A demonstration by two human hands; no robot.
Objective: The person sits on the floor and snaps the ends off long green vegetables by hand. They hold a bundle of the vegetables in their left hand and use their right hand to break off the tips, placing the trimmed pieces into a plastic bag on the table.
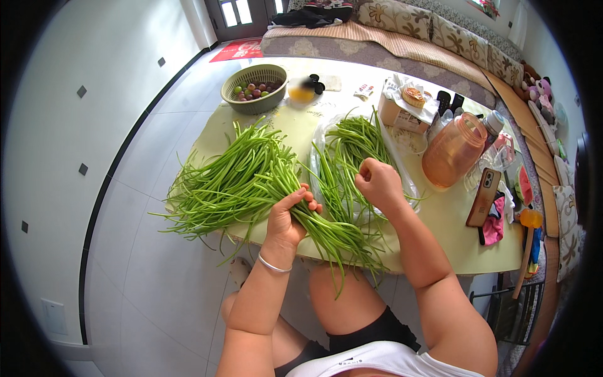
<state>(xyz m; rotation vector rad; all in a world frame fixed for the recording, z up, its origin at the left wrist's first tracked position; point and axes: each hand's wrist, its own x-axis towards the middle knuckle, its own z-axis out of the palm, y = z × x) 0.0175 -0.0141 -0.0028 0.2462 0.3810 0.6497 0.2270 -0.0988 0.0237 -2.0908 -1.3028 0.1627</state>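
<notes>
My left hand [286, 221], with a silvery bangle at its wrist, is closed round a bunch of long, thin green stalks [326, 235], which look like garlic chives. The bunch's lower ends hang over the table's near edge. Behind and left of that hand spreads a big loose pile of the same stalks [232, 179]. Right of it, more stalks [358, 139] lie on an opened clear plastic bag [402, 176]. Over the bag's right side, my right hand [380, 182] is closed with fingers curled; whatever it may pinch is too small or hidden to make out.
On the table [440, 245], a green basket [251, 107] of grapes stands far left. A box [402, 116] with a small pastry, a pink translucent jug [453, 151] and an upright phone [483, 198] line the right. A wooden-handled orange mallet [529, 220] rests at the right edge.
</notes>
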